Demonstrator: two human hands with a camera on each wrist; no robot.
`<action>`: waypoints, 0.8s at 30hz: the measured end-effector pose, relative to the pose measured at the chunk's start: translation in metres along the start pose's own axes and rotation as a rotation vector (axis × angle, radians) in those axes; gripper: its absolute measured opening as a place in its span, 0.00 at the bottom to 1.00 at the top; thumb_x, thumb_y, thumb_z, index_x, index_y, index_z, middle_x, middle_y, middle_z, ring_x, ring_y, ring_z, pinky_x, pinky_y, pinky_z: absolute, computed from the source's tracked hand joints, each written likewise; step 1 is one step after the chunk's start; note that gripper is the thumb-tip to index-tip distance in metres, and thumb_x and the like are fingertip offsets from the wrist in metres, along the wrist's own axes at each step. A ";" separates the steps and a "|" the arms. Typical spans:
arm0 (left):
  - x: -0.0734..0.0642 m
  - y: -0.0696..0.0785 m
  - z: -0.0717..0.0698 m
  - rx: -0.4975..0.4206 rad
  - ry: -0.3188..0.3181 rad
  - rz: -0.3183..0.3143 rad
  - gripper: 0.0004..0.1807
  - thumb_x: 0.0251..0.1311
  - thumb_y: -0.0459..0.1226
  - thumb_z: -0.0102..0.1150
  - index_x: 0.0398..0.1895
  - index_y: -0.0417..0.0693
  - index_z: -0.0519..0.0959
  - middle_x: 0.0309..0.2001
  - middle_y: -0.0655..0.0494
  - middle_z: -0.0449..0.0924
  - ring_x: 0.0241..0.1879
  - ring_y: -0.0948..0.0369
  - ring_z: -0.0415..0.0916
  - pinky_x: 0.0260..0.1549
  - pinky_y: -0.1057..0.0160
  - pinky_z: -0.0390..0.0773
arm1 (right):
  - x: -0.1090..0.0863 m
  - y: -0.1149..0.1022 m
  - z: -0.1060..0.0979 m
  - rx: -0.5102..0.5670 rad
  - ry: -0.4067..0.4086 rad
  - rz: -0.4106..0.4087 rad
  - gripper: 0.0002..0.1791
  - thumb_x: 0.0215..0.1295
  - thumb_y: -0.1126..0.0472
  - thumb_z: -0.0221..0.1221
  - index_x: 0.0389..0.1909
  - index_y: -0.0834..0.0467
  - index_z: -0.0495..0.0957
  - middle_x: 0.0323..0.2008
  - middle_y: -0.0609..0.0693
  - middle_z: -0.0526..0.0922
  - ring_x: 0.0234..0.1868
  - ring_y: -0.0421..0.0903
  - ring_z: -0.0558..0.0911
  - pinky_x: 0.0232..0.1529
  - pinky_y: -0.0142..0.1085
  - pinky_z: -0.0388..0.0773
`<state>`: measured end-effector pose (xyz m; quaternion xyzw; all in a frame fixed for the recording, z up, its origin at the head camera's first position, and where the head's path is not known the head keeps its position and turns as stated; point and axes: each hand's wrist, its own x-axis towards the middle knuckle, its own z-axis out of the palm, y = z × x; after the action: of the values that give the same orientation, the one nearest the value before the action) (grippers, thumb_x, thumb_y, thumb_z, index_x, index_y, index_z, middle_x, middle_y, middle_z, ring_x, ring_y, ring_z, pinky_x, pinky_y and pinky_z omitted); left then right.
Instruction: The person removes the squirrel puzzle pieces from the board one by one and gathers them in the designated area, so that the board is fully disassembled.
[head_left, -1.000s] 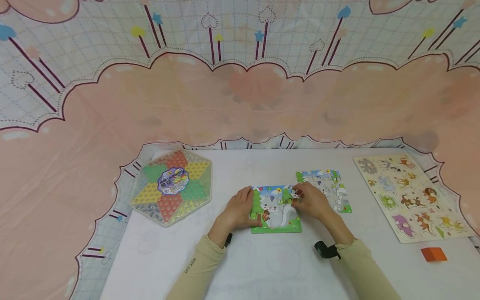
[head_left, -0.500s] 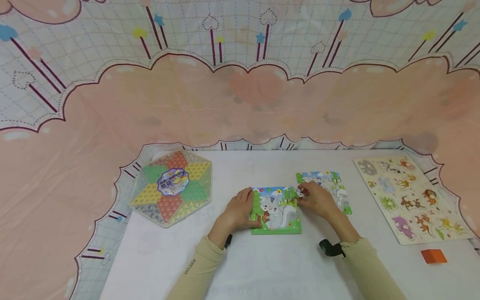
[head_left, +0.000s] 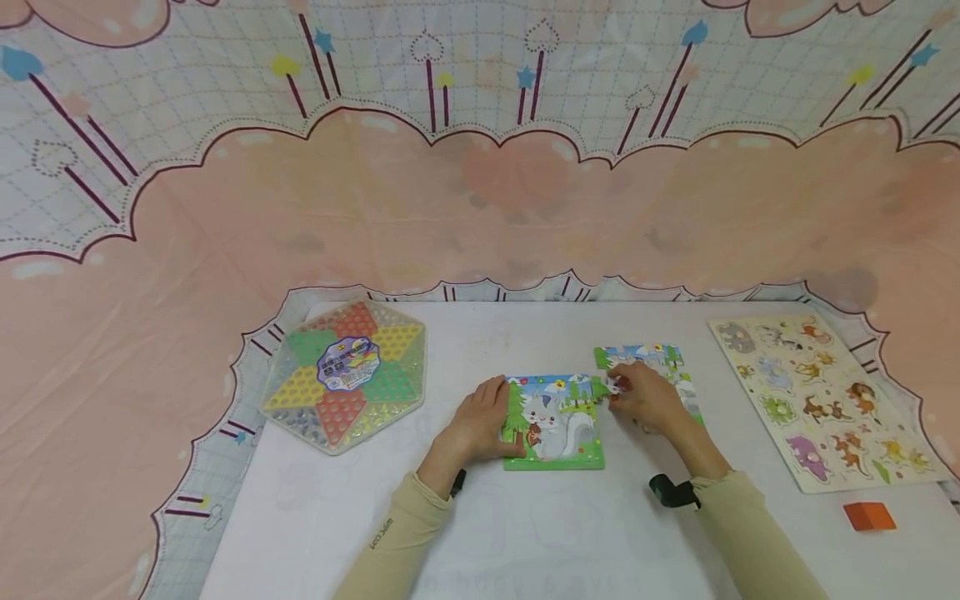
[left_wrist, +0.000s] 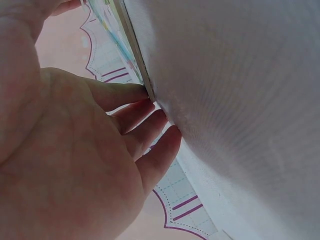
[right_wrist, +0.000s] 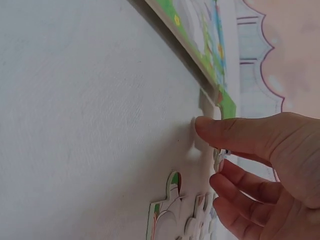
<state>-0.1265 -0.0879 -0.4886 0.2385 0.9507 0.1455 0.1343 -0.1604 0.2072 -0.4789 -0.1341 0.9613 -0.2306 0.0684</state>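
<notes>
My left hand [head_left: 474, 421] holds the left side of a squirrel jigsaw puzzle [head_left: 557, 425], thumb over its front left corner and fingers along its edge. In the left wrist view those fingers [left_wrist: 152, 160] meet the board's thin edge [left_wrist: 137, 52]. Just off the puzzle's upper right edge, my right hand [head_left: 651, 398] pinches a small puzzle piece [right_wrist: 219, 159] between thumb and fingers. A green piece [head_left: 602, 388] shows between that hand and the board. Behind the right hand lies a second group of squirrel pieces [head_left: 645, 355], partly hidden by it.
A hexagonal Chinese checkers set [head_left: 343, 377] lies at the left of the white table [head_left: 525, 533]. On the right is a wooden animal peg board [head_left: 825, 396], with an orange block [head_left: 870, 516] in front of it. A patterned cloth [head_left: 480, 200] hangs behind.
My right hand has shifted right, from over the puzzle's upper right corner to just beside it, with a green piece now showing there. The left hand stays on the board.
</notes>
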 end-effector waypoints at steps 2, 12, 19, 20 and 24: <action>0.000 0.000 0.000 -0.001 0.000 -0.002 0.61 0.49 0.60 0.71 0.74 0.31 0.52 0.73 0.38 0.52 0.73 0.45 0.51 0.68 0.49 0.60 | 0.000 0.002 0.000 0.001 0.003 0.004 0.24 0.53 0.64 0.72 0.51 0.66 0.80 0.38 0.58 0.78 0.38 0.53 0.78 0.36 0.46 0.76; -0.002 0.000 -0.001 -0.015 -0.006 -0.010 0.61 0.49 0.59 0.72 0.74 0.31 0.52 0.73 0.38 0.52 0.73 0.45 0.51 0.67 0.49 0.60 | 0.002 0.012 -0.002 0.045 -0.011 -0.009 0.22 0.51 0.64 0.71 0.49 0.65 0.81 0.35 0.55 0.80 0.37 0.51 0.77 0.35 0.43 0.75; -0.002 0.000 -0.001 -0.014 -0.002 -0.005 0.61 0.49 0.59 0.72 0.74 0.30 0.52 0.73 0.38 0.52 0.73 0.46 0.51 0.67 0.49 0.60 | 0.002 0.013 -0.008 0.066 -0.044 0.007 0.22 0.50 0.64 0.71 0.48 0.64 0.81 0.35 0.55 0.79 0.38 0.51 0.76 0.36 0.44 0.74; -0.002 0.000 -0.001 -0.013 -0.001 -0.003 0.61 0.49 0.59 0.72 0.74 0.30 0.52 0.73 0.38 0.52 0.73 0.46 0.50 0.67 0.49 0.60 | 0.002 0.013 -0.009 0.069 -0.051 0.012 0.22 0.50 0.65 0.71 0.48 0.64 0.81 0.35 0.55 0.79 0.38 0.51 0.76 0.36 0.44 0.74; -0.002 0.000 -0.001 -0.007 0.004 0.005 0.61 0.49 0.59 0.71 0.74 0.30 0.53 0.73 0.38 0.52 0.73 0.46 0.51 0.67 0.49 0.61 | 0.004 0.014 -0.012 0.074 -0.071 0.033 0.23 0.51 0.64 0.71 0.49 0.64 0.81 0.36 0.55 0.79 0.39 0.52 0.75 0.38 0.46 0.74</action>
<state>-0.1253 -0.0891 -0.4872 0.2400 0.9499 0.1497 0.1329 -0.1695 0.2233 -0.4756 -0.1236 0.9512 -0.2599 0.1112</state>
